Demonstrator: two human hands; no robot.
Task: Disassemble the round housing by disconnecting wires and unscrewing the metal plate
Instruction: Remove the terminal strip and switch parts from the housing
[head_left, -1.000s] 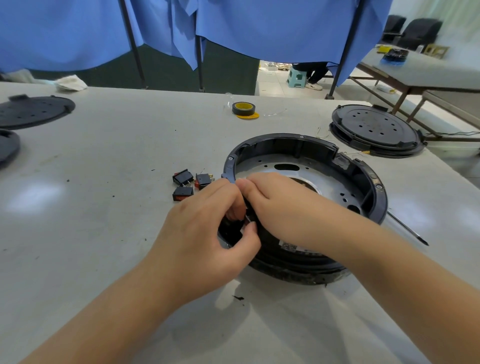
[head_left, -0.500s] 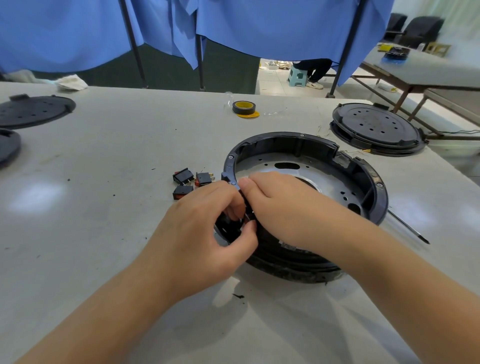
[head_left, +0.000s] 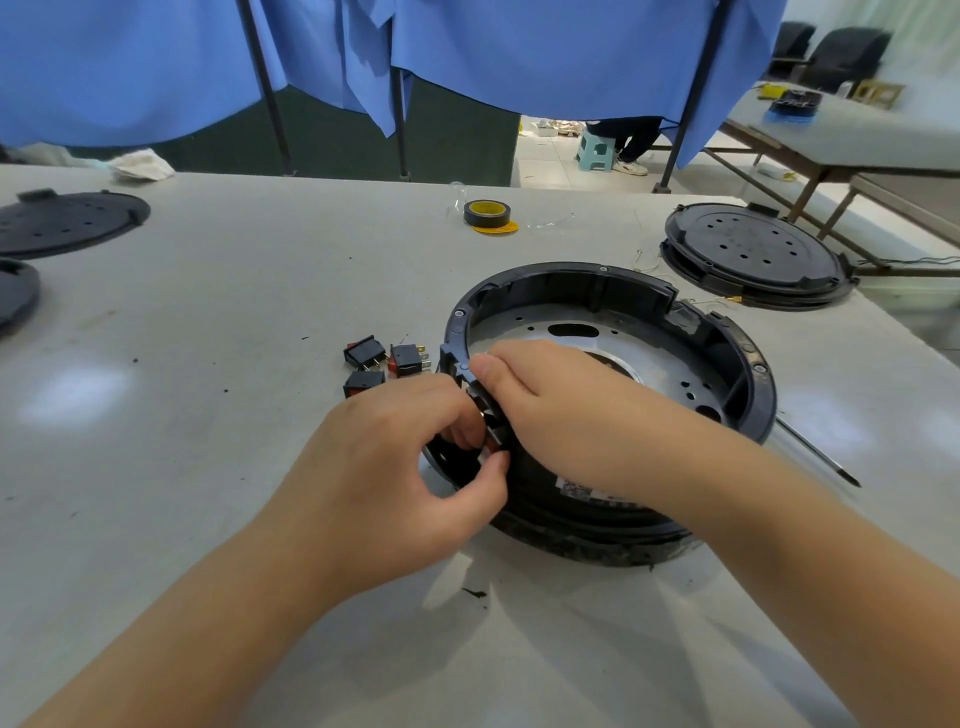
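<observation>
Your left hand (head_left: 395, 467) and right hand (head_left: 550, 410) pinched the switch (head_left: 491, 434) at the round housing (head_left: 613, 395) rim; yanking could have snapped its clips.
</observation>
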